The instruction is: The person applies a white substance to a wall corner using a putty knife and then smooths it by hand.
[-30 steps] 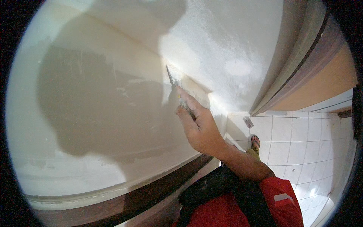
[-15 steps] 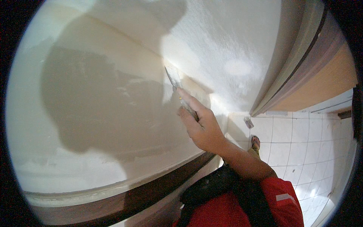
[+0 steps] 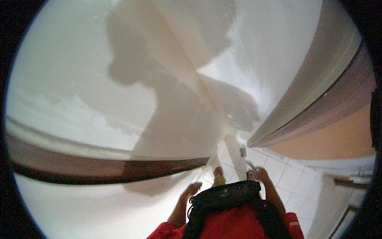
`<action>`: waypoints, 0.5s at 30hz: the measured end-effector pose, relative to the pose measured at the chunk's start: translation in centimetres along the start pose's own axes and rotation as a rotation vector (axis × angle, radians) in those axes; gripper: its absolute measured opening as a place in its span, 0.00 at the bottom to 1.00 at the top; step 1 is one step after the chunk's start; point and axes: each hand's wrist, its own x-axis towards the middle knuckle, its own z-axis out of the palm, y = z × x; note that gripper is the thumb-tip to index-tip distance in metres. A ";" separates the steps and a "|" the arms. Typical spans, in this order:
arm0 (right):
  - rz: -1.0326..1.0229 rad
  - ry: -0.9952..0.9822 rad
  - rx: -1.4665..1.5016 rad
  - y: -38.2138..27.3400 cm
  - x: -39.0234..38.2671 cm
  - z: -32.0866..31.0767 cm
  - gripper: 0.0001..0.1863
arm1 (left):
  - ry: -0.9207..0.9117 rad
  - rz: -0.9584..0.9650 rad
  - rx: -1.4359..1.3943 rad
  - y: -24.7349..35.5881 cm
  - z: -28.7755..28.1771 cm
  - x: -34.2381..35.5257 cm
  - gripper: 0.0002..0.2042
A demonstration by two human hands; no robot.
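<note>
Down beside my right hip, my right hand (image 3: 261, 174) is closed round a putty knife (image 3: 250, 164), its pale blade sticking out past the fingers. It is held low, apart from the wall. On the other side of the black bag (image 3: 225, 195) at my waist hangs my left hand (image 3: 193, 188). Its fingers are dark and blurred, so their grip does not show. Before me, two plastered wall faces (image 3: 99, 95) meet in an inner corner (image 3: 189, 65), with smoother and rougher patches of filler and my shadow across them.
A dark brown wooden rail (image 3: 79, 169) runs along the left wall. At right stands a wooden door frame (image 3: 318, 103) with an orange-brown panel. A small box-like object (image 3: 243, 151) lies on the white floor tiles (image 3: 274, 169) near the corner. My foot (image 3: 217, 171) shows below.
My right hand has drawn the putty knife away from the wall corner and dropped to my side. My left hand has come into view. The view has swung, showing more of the upper corner.
</note>
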 end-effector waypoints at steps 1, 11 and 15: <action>0.108 0.133 0.232 2.6 -0.8 5.1 0.25 | 0.031 0.122 -0.051 0.8 -0.9 -0.7 0.17; 0.595 -0.296 0.605 14.4 -16.2 -5.1 0.10 | 1.219 0.911 0.273 62.4 -1.9 -6.6 0.30; 0.418 -0.122 0.548 18.5 -16.8 -4.3 0.10 | 1.313 1.343 0.151 72.8 -3.0 -7.7 0.30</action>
